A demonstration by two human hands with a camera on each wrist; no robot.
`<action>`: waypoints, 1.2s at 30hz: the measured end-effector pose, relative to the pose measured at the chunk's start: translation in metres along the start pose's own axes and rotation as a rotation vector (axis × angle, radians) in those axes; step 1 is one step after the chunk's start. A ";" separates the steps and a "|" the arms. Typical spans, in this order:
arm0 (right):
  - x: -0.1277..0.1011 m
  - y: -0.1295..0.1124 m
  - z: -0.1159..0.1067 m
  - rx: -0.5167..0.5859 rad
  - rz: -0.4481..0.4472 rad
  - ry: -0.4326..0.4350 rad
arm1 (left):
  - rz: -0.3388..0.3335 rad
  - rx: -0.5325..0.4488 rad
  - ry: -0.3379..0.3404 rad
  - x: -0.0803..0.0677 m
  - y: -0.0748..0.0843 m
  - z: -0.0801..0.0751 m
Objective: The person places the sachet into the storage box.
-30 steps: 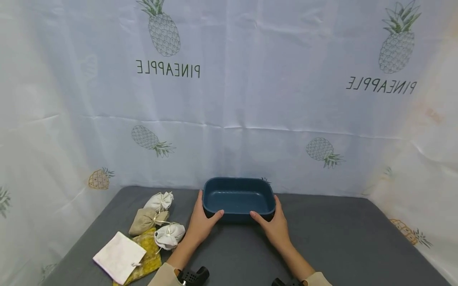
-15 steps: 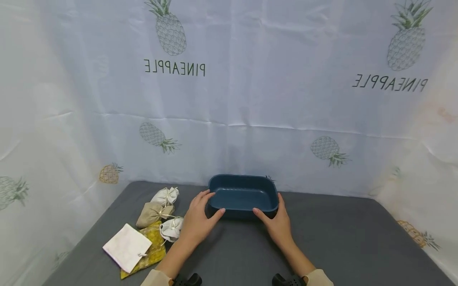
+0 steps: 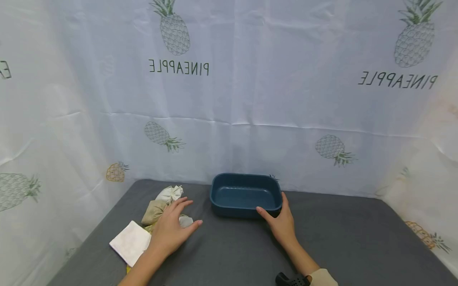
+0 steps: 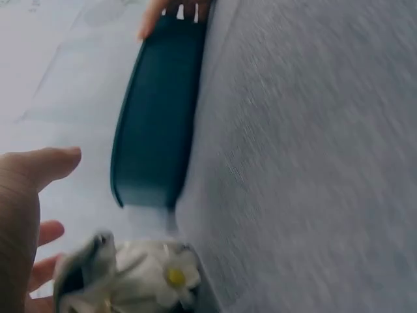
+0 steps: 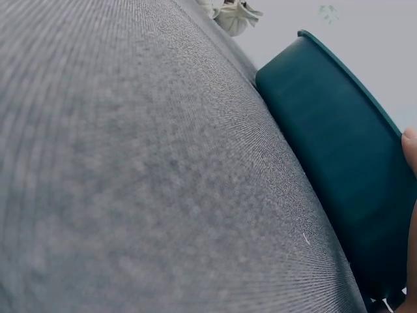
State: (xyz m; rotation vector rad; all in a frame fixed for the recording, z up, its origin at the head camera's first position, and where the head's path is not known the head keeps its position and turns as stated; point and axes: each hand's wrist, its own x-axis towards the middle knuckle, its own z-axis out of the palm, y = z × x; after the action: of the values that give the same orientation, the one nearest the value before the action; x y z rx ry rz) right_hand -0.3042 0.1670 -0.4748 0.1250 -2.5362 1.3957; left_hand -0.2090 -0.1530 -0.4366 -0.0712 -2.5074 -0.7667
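A dark blue plastic tub (image 3: 232,209) stands at the back of the grey table, empty inside. My right hand (image 3: 280,220) grips its near right corner, thumb along the front wall and fingers up the right end. The right wrist view shows the tub wall (image 5: 339,150) close up, with the thumb (image 5: 410,147) at the rim. My left hand (image 3: 173,228) is apart from the tub, fingers spread over a small white pouch (image 3: 186,221). In the left wrist view the palm (image 4: 23,202) hangs beside that tied pouch (image 4: 130,274), with the tub (image 4: 156,117) behind.
Left of the tub lie another white pouch (image 3: 169,194), a tan pouch (image 3: 153,210) and a flat white bag (image 3: 130,242). A pineapple-print cloth (image 3: 250,99) walls the back and sides. The grey table (image 3: 350,238) stretches to the right.
My left hand has let go of the tub's left corner and moved left and nearer, over the pouches. The right hand keeps its hold on the tub.
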 end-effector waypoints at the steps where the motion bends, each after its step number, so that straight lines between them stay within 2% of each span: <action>1: 0.000 0.000 0.000 0.000 0.001 -0.002 | -0.003 0.000 -0.009 0.000 -0.002 -0.001; 5: 0.000 -0.001 0.000 0.001 0.000 -0.006 | -0.022 0.004 -0.062 -0.001 -0.009 0.000; 10: -0.001 -0.001 0.001 0.001 0.000 -0.008 | -0.039 0.035 -0.108 0.000 -0.012 0.010; 22: 0.000 -0.001 0.001 -0.009 0.005 -0.010 | -0.014 0.157 -0.202 0.010 -0.016 0.019; 27: 0.000 -0.002 0.000 -0.011 0.010 -0.011 | -0.015 0.181 -0.222 0.014 -0.018 0.020; 36: -0.001 -0.004 0.000 -0.011 0.015 -0.015 | -0.055 0.214 -0.251 0.018 -0.021 0.019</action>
State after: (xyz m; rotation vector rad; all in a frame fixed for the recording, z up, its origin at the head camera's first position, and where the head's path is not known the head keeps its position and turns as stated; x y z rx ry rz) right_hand -0.3022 0.1653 -0.4720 0.1158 -2.5619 1.3915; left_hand -0.2372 -0.1620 -0.4514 -0.0249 -2.8255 -0.5343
